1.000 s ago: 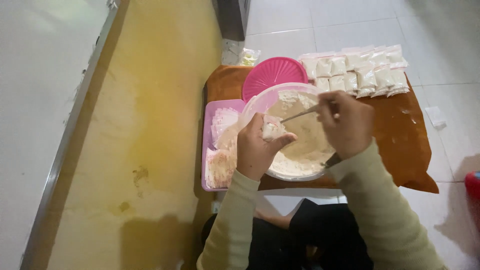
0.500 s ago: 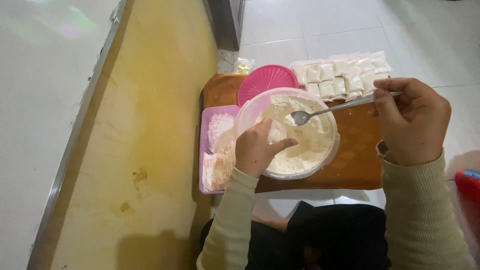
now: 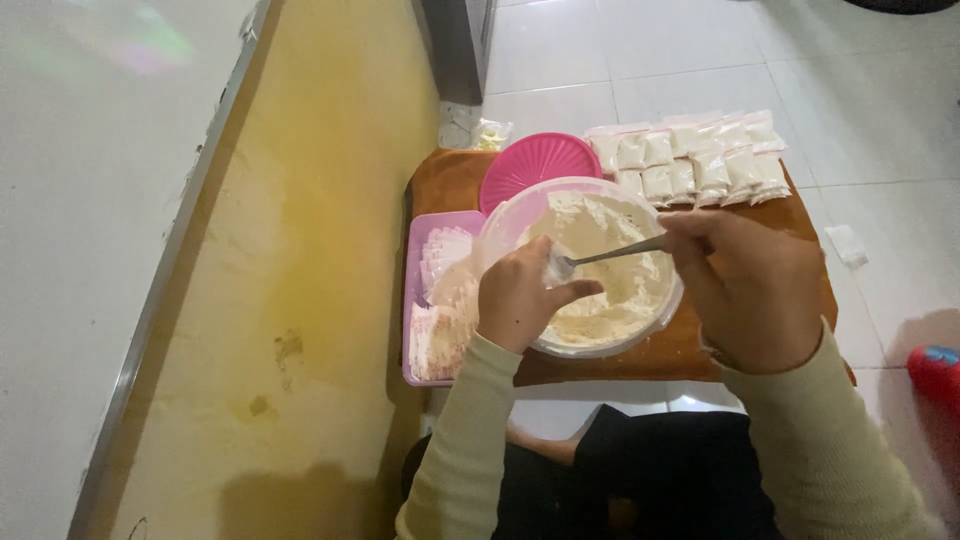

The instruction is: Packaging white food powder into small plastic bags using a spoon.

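I take the clear plastic bowl (image 3: 600, 340) of pale powder as my landmark. It sits on a low orange-brown tabletop (image 3: 740, 215), directly ahead of the person's knees, so both arms can work over it without stretching.

My left hand (image 3: 522, 298) hangs over the bowl's near-left rim, its grip closed around a small plastic pouch (image 3: 553, 266) with the mouth turned toward the bowl's centre; I judge it is kept over the powder so any spill drops back in. My right hand (image 3: 752, 288) is over the bowl's right rim, its grip closed on the handle of a metal spoon (image 3: 610, 254). The spoon reaches leftward across the powder, and its head meets the pouch mouth just beyond the left fingertips. Whether the spoon head is loaded I cannot tell.

Touching the bowl's left side lies a pink tray (image 3: 414, 300) of flat empty pouches, close to the left hand. Behind the bowl a round pink lid (image 3: 530, 165) rests flat, and behind the bowl to the right, filled pouches (image 3: 700, 160) lie in neat rows, well apart from the powder.
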